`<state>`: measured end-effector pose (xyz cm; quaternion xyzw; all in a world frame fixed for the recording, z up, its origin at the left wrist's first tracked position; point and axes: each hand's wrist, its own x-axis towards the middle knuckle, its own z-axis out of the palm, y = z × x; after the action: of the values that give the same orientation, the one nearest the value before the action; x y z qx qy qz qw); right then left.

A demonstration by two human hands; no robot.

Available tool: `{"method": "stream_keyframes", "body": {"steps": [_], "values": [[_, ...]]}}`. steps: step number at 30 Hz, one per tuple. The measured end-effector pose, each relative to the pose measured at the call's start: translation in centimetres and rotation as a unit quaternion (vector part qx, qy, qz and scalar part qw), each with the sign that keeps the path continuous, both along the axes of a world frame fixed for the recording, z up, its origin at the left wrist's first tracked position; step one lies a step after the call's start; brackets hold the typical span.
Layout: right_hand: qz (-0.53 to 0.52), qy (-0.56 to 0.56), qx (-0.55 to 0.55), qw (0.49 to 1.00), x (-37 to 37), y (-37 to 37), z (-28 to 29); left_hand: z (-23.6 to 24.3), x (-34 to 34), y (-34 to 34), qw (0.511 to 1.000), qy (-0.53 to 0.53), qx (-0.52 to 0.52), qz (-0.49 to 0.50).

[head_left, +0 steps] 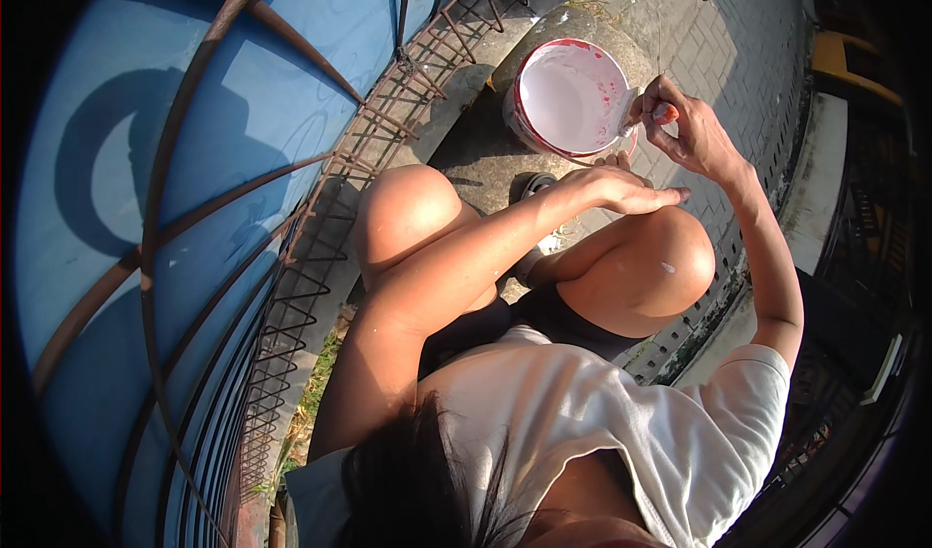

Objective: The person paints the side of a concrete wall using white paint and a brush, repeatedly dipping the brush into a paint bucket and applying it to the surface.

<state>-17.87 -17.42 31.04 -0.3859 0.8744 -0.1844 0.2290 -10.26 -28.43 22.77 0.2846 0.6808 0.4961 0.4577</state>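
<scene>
Paint, white, coats the inside of the round red-rimmed bucket (573,97) on the concrete ledge just beyond your knees. Your right hand (680,121) is closed around an orange-handled brush (652,113) at the bucket's right rim, within easy dipping reach. Your left hand (626,189) lies flat, fingers extended and empty, steadied above your right knee.

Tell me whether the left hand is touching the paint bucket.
Apart. The head view shows the left hand resting flat on the right knee, with bare concrete visible between it and the paint bucket.
</scene>
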Motion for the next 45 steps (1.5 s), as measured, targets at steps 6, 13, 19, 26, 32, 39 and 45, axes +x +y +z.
{"method": "stream_keyframes", "body": {"steps": [6,13,19,26,32,39,45], "values": [[0.007,-0.018,0.06,0.998,-0.8,-1.1,1.4,0.9,0.1,-1.1,0.995,-0.059,0.08,0.02],[0.035,0.013,0.121,0.992,-1.9,-2.9,2.7,0.9,0.2,-0.4,0.997,-0.052,0.024,0.05],[-0.003,0.034,0.011,0.999,-3.5,-3.3,1.4,-0.5,-0.2,0.7,1.0,0.008,0.011,-0.02],[-0.167,-0.007,-0.152,0.974,-4.9,-2.1,-4.9,-1.3,0.0,0.9,1.0,0.0,-0.016,0.012],[-0.331,0.06,-0.207,0.919,-5.0,-0.8,-6.6,-0.8,0.0,0.7,1.0,-0.009,-0.009,0.027],[-0.277,0.145,-0.151,0.938,-3.4,-0.3,-5.2,0.0,-0.3,-0.1,0.998,-0.052,0.043,0.008],[-0.243,0.212,-0.166,0.932,-2.9,-0.7,-3.9,-0.4,-0.2,0.3,0.999,-0.043,-0.005,0.013]]}}
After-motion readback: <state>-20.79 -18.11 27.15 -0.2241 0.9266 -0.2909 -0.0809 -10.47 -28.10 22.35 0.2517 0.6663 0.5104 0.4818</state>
